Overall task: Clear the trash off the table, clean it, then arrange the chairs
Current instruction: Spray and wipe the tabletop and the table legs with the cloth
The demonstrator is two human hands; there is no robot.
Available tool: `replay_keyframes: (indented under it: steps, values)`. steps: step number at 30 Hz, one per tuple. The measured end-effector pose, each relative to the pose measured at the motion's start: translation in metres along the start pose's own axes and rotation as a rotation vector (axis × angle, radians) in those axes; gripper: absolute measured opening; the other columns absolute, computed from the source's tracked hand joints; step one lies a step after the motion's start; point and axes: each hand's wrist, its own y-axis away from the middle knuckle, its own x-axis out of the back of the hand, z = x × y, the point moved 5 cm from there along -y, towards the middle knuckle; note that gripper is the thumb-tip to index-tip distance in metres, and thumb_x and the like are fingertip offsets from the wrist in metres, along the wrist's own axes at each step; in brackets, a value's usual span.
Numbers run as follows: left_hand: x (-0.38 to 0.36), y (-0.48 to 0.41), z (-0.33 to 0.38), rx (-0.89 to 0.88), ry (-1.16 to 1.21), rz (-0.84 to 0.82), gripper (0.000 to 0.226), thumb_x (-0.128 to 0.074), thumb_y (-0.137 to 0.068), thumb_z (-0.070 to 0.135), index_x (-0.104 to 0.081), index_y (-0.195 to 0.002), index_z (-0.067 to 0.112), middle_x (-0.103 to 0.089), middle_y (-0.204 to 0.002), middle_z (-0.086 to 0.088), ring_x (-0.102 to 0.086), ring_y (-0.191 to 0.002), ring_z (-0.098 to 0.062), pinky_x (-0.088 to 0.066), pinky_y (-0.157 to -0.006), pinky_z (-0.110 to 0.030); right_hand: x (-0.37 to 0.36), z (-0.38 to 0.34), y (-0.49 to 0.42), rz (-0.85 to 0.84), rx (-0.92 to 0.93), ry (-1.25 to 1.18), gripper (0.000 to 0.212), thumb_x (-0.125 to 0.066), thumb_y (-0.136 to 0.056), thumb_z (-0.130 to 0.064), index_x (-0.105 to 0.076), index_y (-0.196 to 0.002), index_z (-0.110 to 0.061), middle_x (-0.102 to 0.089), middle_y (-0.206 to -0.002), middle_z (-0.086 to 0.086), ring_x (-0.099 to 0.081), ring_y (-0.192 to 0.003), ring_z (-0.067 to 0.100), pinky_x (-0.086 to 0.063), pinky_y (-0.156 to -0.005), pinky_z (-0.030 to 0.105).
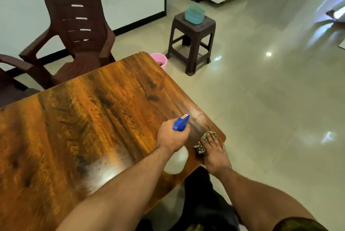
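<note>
In the head view, your left hand (171, 135) curls round the spray bottle (180, 123) and hides its neck and trigger. The white body below your wrist is blurred. The bottle's long axis runs outward from you, blue nozzle aimed away over the table (93, 118) near its right edge. Your right hand (214, 153) presses flat, fingers straight, on a patterned cloth (200, 145) at the near right corner, half covering it. One chair (11, 81) is cut off at the left.

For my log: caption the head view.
Left hand grips spray bottle over wooden table; right hand presses cloth at its corner.

Brown plastic chair (74, 31) stands beside glossy wooden table (89, 118).
</note>
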Motion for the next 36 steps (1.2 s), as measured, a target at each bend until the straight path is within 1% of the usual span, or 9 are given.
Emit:
replay_keyframes:
  steps: [3, 6, 12, 16, 21, 23, 27, 32, 36]
  values:
    - [-0.033, -0.052, 0.021, 0.071, 0.029, 0.128, 0.032, -0.058, -0.072, 0.045, -0.048, -0.059, 0.018, -0.056, -0.052, -0.01, -0.062, -0.054, -0.035, -0.054, -0.056, -0.052, 0.017, 0.025, -0.04, 0.072, 0.27, -0.004, 0.065, -0.043, -0.091, -0.021, -0.033, -0.154, -0.029, -0.016, -0.165, -0.002, -0.008, -0.153, 0.023, -0.009, -0.124, 0.04]
    - [-0.051, -0.092, 0.044, 0.114, -0.009, 0.278, 0.027, -0.06, -0.073, 0.041, -0.048, -0.061, 0.02, -0.053, -0.05, -0.004, -0.061, -0.057, -0.038, -0.053, -0.055, -0.051, 0.02, 0.039, -0.075, -0.013, 0.509, 0.028, 0.068, -0.045, -0.087, -0.021, -0.034, -0.153, -0.029, -0.022, -0.164, -0.004, -0.01, -0.152, 0.024, -0.011, -0.125, 0.04]
    - [-0.057, -0.104, 0.086, 0.293, -0.068, 0.693, 0.033, -0.058, -0.075, 0.035, -0.042, -0.053, 0.017, -0.05, -0.047, -0.002, -0.048, -0.048, -0.025, -0.042, -0.052, -0.038, 0.048, 0.05, -0.148, -0.221, 0.966, 0.095, 0.06, -0.056, -0.087, -0.022, -0.045, -0.146, -0.03, -0.027, -0.162, -0.006, -0.014, -0.152, 0.023, -0.02, -0.123, 0.04]
    - [-0.071, -0.101, 0.085, 0.378, -0.003, 0.831, 0.023, -0.058, -0.074, 0.04, -0.05, -0.056, 0.026, -0.052, -0.047, -0.004, -0.056, -0.05, -0.032, -0.049, -0.052, -0.046, 0.081, 0.03, -0.191, -0.284, 1.132, 0.086, 0.056, -0.057, -0.09, -0.01, -0.05, -0.145, -0.02, -0.031, -0.161, 0.001, -0.018, -0.151, 0.025, -0.005, -0.123, 0.029]
    - [-0.104, -0.115, 0.073, 0.424, 0.173, 1.044, 0.03, -0.061, -0.072, 0.037, -0.044, -0.051, 0.024, -0.037, -0.043, 0.006, -0.032, -0.043, -0.016, -0.033, -0.049, -0.032, 0.09, -0.005, -0.258, -0.4, 1.317, 0.177, 0.064, -0.061, -0.083, -0.008, -0.052, -0.143, -0.029, -0.034, -0.159, -0.004, -0.027, -0.146, 0.023, -0.031, -0.118, 0.037]
    - [-0.112, -0.128, 0.065, 0.419, 0.242, 1.092, 0.032, -0.063, -0.072, 0.038, -0.042, -0.053, 0.022, -0.037, -0.043, 0.008, -0.034, -0.044, -0.015, -0.034, -0.048, -0.032, 0.093, -0.023, -0.282, -0.436, 1.343, 0.191, 0.064, -0.065, -0.079, -0.012, -0.055, -0.138, -0.035, -0.036, -0.157, -0.008, -0.029, -0.145, 0.021, -0.035, -0.115, 0.035]
    - [-0.12, -0.161, 0.057, 0.449, 0.299, 1.206, 0.038, -0.065, -0.075, 0.036, -0.04, -0.052, 0.022, -0.034, -0.044, 0.008, -0.031, -0.044, -0.014, -0.033, -0.047, -0.033, 0.12, -0.044, -0.33, -0.417, 1.28, 0.255, 0.063, -0.067, -0.081, -0.006, -0.053, -0.14, -0.019, -0.041, -0.153, 0.001, -0.032, -0.141, 0.024, -0.033, -0.116, 0.037]
    - [-0.123, -0.206, 0.064, 0.561, 0.338, 1.234, 0.044, -0.07, -0.078, 0.032, -0.036, -0.05, 0.022, -0.031, -0.041, 0.008, -0.029, -0.043, -0.012, -0.03, -0.047, -0.027, 0.145, -0.039, -0.379, -0.475, 1.195, 0.245, 0.063, -0.076, -0.072, -0.011, -0.059, -0.133, -0.015, -0.048, -0.148, 0.003, -0.04, -0.136, 0.025, -0.029, -0.112, 0.026]
    - [-0.128, -0.245, 0.071, 0.632, 0.327, 1.245, 0.04, -0.062, -0.07, 0.041, -0.034, -0.05, 0.023, -0.03, -0.043, 0.006, -0.029, -0.044, -0.021, -0.03, -0.05, -0.029, 0.159, -0.045, -0.407, -0.486, 1.208, 0.165, 0.051, -0.074, -0.072, -0.013, -0.062, -0.121, -0.015, -0.057, -0.134, 0.001, -0.05, -0.124, 0.027, -0.041, -0.104, 0.029]
